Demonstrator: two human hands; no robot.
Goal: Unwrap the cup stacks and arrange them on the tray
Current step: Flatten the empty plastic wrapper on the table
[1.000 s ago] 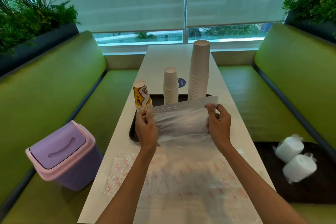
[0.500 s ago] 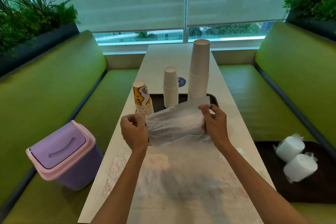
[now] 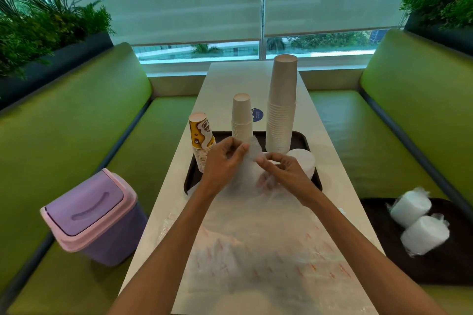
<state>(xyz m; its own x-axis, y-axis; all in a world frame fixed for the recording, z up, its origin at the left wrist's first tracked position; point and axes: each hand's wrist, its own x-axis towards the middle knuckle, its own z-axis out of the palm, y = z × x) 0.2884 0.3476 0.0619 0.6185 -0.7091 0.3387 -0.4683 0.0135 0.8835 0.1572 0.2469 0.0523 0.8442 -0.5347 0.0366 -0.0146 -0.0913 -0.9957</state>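
Head view: a crumpled clear wrapper (image 3: 252,153) is held over the near half of the tray (image 3: 190,183). It is pinched at its 9 o'clock side by the curled fingers of the left hand (image 3: 225,163), and at its 4 o'clock side between thumb and forefinger of the right hand (image 3: 286,172).

Four stacks of upturned cups are set on the tray, taking 12 o'clock as the window side:
- a printed yellow stack (image 3: 202,140) at 9 o'clock
- a short white stack (image 3: 242,117) at 11 o'clock
- a tall stack (image 3: 281,105) at 1 o'clock
- a low white stack (image 3: 304,162) at 4 o'clock, partly hidden behind the right hand

The tray is placed on a white table (image 3: 225,84). Loose clear sheets (image 3: 256,250) with red print are spread on the table at the tray's 6 o'clock. A lilac bin (image 3: 94,215) is seen on the bench at 8 o'clock. At 4 o'clock, two wrapped stacks (image 3: 412,206) are laid side by side on a second tray (image 3: 384,263).
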